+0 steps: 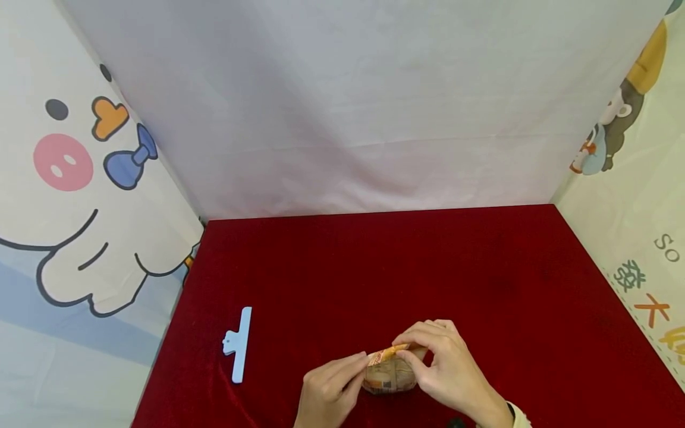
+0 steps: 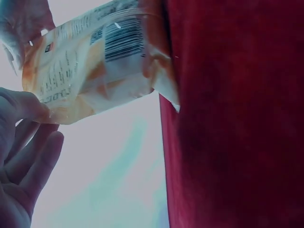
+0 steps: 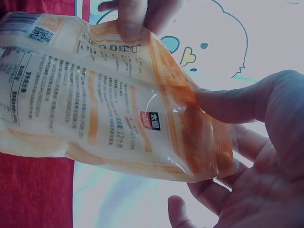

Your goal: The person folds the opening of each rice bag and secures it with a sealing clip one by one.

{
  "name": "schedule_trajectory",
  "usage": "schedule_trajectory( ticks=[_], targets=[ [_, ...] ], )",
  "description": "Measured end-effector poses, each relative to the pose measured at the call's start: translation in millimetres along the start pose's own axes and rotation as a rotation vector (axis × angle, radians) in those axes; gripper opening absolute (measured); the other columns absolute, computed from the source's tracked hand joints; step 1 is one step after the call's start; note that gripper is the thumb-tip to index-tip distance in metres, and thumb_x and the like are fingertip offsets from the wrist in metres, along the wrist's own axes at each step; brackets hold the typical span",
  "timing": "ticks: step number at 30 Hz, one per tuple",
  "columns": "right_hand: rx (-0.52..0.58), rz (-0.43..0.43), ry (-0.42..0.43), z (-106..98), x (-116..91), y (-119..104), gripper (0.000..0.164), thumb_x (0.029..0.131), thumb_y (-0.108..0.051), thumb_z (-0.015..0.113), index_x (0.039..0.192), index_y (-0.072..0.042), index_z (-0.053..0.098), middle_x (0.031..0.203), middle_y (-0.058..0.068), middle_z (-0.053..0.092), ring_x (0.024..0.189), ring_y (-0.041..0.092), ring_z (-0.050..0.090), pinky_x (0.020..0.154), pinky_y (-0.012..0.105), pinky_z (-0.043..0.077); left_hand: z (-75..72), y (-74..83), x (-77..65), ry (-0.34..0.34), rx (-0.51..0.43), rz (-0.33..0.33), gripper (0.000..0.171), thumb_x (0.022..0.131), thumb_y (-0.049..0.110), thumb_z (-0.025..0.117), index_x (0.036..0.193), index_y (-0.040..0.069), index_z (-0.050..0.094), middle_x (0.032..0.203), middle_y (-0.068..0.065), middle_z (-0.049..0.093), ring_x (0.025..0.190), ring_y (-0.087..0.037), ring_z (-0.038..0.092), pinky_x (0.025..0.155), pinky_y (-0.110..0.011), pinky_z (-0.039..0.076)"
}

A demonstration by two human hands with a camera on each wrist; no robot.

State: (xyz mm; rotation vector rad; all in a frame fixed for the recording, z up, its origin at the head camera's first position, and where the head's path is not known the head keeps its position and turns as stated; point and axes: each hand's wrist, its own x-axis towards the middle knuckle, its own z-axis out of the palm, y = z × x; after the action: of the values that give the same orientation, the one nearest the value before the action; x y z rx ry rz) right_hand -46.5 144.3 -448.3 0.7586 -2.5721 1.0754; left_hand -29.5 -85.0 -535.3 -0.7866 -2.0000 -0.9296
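Observation:
A plastic food packet (image 1: 389, 380), orange and off-white, stands on end at the front of the red cloth. My left hand (image 1: 329, 389) pinches the left end of its top edge, and my right hand (image 1: 449, 368) has the right end between thumb and fingers. In the left wrist view, the packet (image 2: 85, 66) shows a barcode near its bottom, which meets the red cloth. The right wrist view shows small print and a red-and-black logo on the packet (image 3: 104, 99); its orange top strip lies under my right thumb (image 3: 232, 104).
A light blue clip (image 1: 243, 345) with a long straight bar lies on the red cloth (image 1: 374, 267) to the left. White hangings (image 1: 332, 107) with cartoon prints at the sides enclose the table. A small dark object (image 1: 456, 423) shows at the bottom edge.

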Motion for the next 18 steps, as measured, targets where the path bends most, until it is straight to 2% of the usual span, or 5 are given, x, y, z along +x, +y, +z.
schedule_trajectory(
  ticks=[5, 8, 11, 13, 18],
  targets=[
    [-0.016, -0.023, 0.015, 0.5, -0.2, 1.0, 0.035, 0.080, -0.001, 0.088, 0.096, -0.030, 0.079, 0.095, -0.027, 0.073, 0.084, -0.007, 0.063, 0.097, 0.036, 0.043, -1.7, 0.4, -7.7, 0.007, -0.027, -0.051, 0.023, 0.107, 0.012, 0.065, 0.102, -0.001, 0.083, 0.096, -0.013, 0.083, 0.080, -0.023, 0.082, 0.076, -0.022, 0.064],
    [-0.023, -0.035, 0.015, 0.5, -0.2, 1.1, 0.034, 0.080, 0.000, 0.088, 0.095, -0.029, 0.079, 0.095, -0.026, 0.074, 0.083, -0.008, 0.062, 0.096, 0.037, 0.043, -5.7, 5.2, -8.9, -0.033, -0.099, -0.182, 0.011, 0.093, -0.001, 0.079, 0.103, 0.000, 0.084, 0.099, -0.012, 0.083, 0.082, -0.021, 0.082, 0.076, -0.020, 0.063],
    [-0.025, -0.055, 0.013, -0.4, -0.5, 1.9, 0.033, 0.079, 0.001, 0.089, 0.095, -0.027, 0.080, 0.094, -0.024, 0.075, 0.081, -0.009, 0.062, 0.096, 0.038, 0.043, -12.9, 11.4, -4.3, -0.127, -0.228, -0.388, 0.023, 0.085, -0.004, 0.084, 0.106, 0.003, 0.084, 0.103, -0.008, 0.083, 0.085, -0.016, 0.081, 0.073, -0.019, 0.063],
    [-0.023, -0.069, 0.016, -1.1, -0.7, 3.1, 0.033, 0.078, 0.002, 0.089, 0.094, -0.025, 0.080, 0.094, -0.022, 0.076, 0.079, -0.010, 0.062, 0.096, 0.037, 0.043, -17.8, 13.9, 2.0, -0.205, -0.280, -0.509, 0.018, 0.093, 0.006, 0.081, 0.110, 0.006, 0.083, 0.108, -0.004, 0.083, 0.091, -0.013, 0.080, 0.076, -0.022, 0.064],
    [-0.023, -0.101, 0.028, -0.7, -0.6, 6.4, 0.033, 0.076, 0.004, 0.088, 0.094, -0.023, 0.081, 0.094, -0.019, 0.077, 0.078, -0.008, 0.061, 0.095, 0.035, 0.043, -25.1, 11.8, 16.9, -0.396, -0.235, -0.601, 0.029, 0.104, 0.033, 0.071, 0.118, 0.011, 0.082, 0.115, 0.003, 0.081, 0.105, -0.016, 0.078, 0.089, -0.036, 0.065]
  ],
)
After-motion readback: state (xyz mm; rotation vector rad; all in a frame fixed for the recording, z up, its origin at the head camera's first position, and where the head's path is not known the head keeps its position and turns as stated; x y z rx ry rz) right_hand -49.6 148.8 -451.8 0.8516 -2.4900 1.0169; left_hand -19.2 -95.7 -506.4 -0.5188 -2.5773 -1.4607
